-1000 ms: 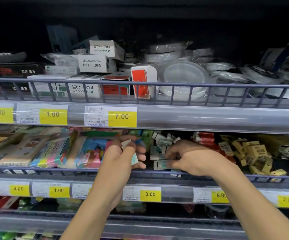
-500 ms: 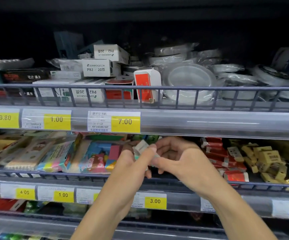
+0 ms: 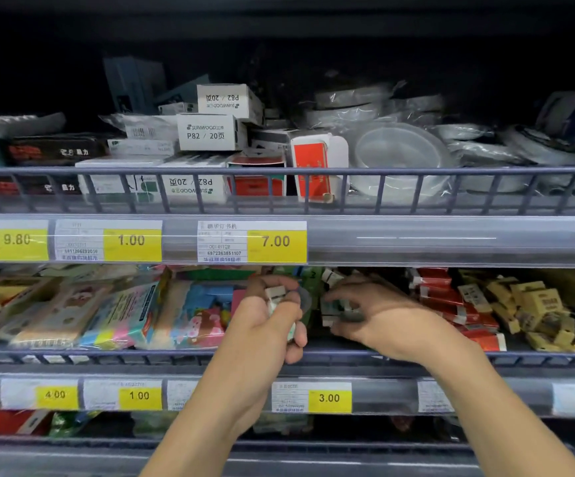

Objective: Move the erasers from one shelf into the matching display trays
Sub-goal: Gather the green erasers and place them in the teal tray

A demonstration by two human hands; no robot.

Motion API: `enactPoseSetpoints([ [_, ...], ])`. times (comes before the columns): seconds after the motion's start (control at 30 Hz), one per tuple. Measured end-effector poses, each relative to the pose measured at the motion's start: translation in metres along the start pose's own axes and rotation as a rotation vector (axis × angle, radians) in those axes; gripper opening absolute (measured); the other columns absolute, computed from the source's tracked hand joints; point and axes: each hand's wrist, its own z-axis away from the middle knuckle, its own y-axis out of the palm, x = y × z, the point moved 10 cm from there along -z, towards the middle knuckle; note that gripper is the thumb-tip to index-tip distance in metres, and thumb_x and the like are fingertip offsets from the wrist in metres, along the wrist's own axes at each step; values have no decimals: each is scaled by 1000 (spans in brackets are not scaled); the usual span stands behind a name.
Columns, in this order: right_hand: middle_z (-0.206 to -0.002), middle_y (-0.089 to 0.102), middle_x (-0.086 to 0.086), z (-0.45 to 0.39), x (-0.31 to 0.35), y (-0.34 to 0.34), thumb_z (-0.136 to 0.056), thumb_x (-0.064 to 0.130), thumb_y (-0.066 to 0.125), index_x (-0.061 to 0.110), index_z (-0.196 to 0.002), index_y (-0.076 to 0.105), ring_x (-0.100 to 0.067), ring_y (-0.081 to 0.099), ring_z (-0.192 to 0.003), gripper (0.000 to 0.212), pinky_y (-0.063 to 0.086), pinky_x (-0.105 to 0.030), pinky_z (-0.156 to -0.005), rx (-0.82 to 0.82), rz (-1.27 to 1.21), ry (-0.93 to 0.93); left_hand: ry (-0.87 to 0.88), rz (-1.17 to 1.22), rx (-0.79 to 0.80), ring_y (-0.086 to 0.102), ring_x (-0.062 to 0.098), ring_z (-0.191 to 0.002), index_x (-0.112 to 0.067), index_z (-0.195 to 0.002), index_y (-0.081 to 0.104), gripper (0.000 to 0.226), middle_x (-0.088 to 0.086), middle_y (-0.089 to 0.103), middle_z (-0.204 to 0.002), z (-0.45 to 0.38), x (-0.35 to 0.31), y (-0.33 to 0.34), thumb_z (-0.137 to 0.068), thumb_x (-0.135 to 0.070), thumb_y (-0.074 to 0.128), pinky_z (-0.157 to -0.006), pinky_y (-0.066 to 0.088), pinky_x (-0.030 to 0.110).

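reaching into the middle shelf [image 3: 279,354], both hands worked at the loose pile of small erasers [image 3: 330,306] behind the wire rail. left hand [image 3: 265,318] had fingers and thumb curled round a small stack of white-sleeved erasers [image 3: 275,293], held upright in the fist just in front of the pile. right hand [image 3: 379,315] hovered over the pile, fingers bent and spread claw-like; it looked to be closing on one eraser but motion blur hid whether anything was pinched, so cannot tell.

risks, as judged: the left fist was already full, so adding another could squeeze one out and drop it past the rail onto the lower shelf. right hand's reach sat close to the red-sleeved erasers [image 3: 451,304]; grabbing blind could pull a wrong kind into the stack and end in the wrong tray. the wrist rested near the rail, so a snag on withdrawal could scatter the pile. no display tray was clearly identifiable, so the target was uncertain.

counts: two hands. erasers in left hand: at least two visible edges, exact number hidden. white/green loose erasers: several, too blurred to count. red-sleeved erasers: roughly seven or more, stacked. yellow-sleeved erasers [image 3: 537,304]: about ten or more, jumbled at far right. colourful flat packs [image 3: 124,315]: around five to six on the left. yellow price tags: three on the upper strip [image 3: 275,241], at least four on the lower.
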Motion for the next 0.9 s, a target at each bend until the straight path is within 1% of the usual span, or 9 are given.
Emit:
enactPoseSetpoints([
  [0.17,-152,41,6,-14,1,10,-91,41,66,40,-145,44,-18,39,-137,59,36,-34,-113,65,63,-3,-75,31,-1,48,11,-57,-10,-84,52,18,-3,52,-62,-3,9,-2,-102,-12,53,-49,37,24],
  [0.27,-145,41,5,-17,0,5,-85,43,73,37,-141,47,-18,39,-134,62,37,-31,-109,42,42,9,-94,65,5,47,17,-66,-12,-90,53,24,-7,57,-60,-4,10,-2,-89,-32,66,-60,39,31],
  [0.37,-139,50,12,-6,6,-9,-77,42,80,43,-140,44,-10,51,-124,73,44,-28,-104,-52,-149,-23,-132,81,9,51,16,-66,-11,-102,52,48,-12,60,-58,-2,13,-2,-74,-46,71,-75,42,38],
  [0.43,-124,59,28,13,23,-25,-74,45,80,57,-128,46,5,56,-112,65,46,-15,-92,-171,-316,-141,-142,55,0,53,15,-64,-11,-101,53,57,-9,60,-62,-1,14,-4,-69,-52,76,-80,44,40],
  [0.5,-115,60,33,36,42,-37,-74,48,78,63,-120,47,8,58,-105,57,46,-8,-82,-259,-432,-258,-140,24,2,52,13,-61,-12,-95,53,59,-5,60,-66,1,15,-4,-66,-57,78,-75,46,36],
  [0.53,-115,62,30,44,50,-39,-73,48,79,60,-123,50,3,61,-103,59,49,-14,-82,-275,-484,-302,-143,6,6,53,10,-59,-13,-96,51,60,-5,60,-67,2,16,-3,-68,-58,79,-70,47,31],
  [0.6,-117,63,24,55,64,-38,-73,46,83,50,-128,54,-4,62,-101,62,53,-26,-85,-281,-539,-360,-130,-50,12,56,1,-55,-16,-97,51,53,-8,60,-74,4,15,0,-79,-57,78,-57,48,20],
  [0.67,-124,58,26,60,76,-36,-74,40,83,42,-128,56,-2,59,-114,61,49,-23,-92,-295,-539,-427,-86,-91,29,58,-7,-56,-17,-98,55,37,-16,62,-71,5,13,4,-88,-48,72,-52,48,15],
  [0.9,-129,54,27,64,78,-34,-81,39,80,47,-132,52,-1,53,-121,59,38,-9,-97,-271,-427,-480,-44,-39,104,62,15,-72,-9,-106,61,18,4,66,-77,3,11,11,-101,-25,65,-73,54,42],
])
